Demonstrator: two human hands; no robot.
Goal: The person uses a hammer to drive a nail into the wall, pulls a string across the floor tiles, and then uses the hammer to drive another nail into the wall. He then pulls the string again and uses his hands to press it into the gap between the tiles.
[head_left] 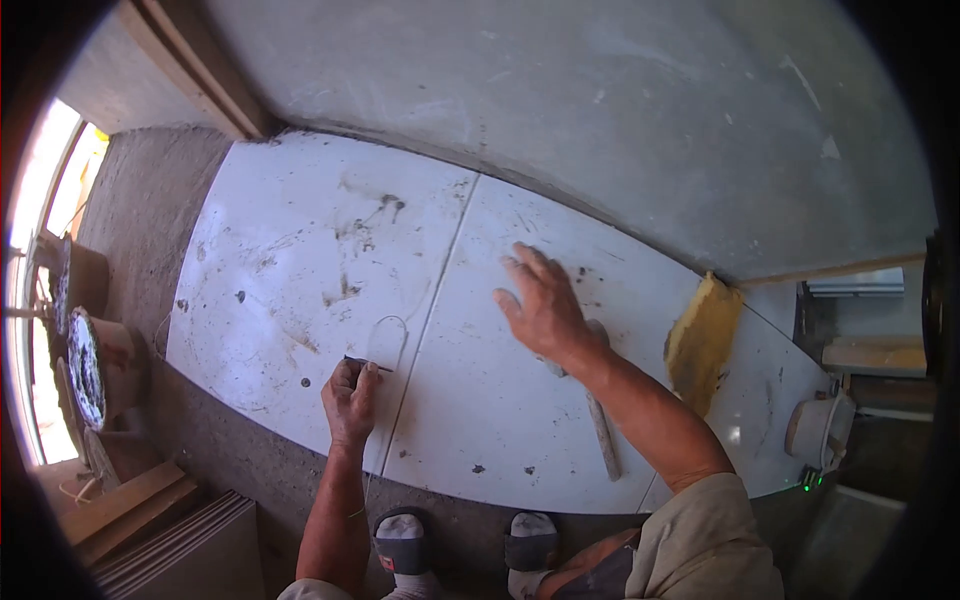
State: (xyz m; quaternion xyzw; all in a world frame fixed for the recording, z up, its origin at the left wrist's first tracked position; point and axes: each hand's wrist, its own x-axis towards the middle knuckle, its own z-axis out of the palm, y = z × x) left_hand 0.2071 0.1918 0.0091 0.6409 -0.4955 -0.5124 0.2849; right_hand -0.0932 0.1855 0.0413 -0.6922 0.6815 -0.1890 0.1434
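Note:
My left hand [352, 398] is closed on a small dark object above the left white tile [270, 270], and a thin string or wire loops beside it. The object is too small to name. Over the right white tile [480, 380], my right hand [543, 305] has its fingers spread and holds nothing. Partly under my right wrist and forearm lies a mallet or hammer [603, 435], its head mostly hidden. A dirty yellow sponge-like block [703, 340] rests on the tiles to the right.
A grey wall [580, 110] runs along the far edge. Buckets [105, 368] stand at the left, near stacked tiles [190, 555] and wooden boards [130, 510]. A pale container [820, 430] sits at the right. My feet are at the near edge.

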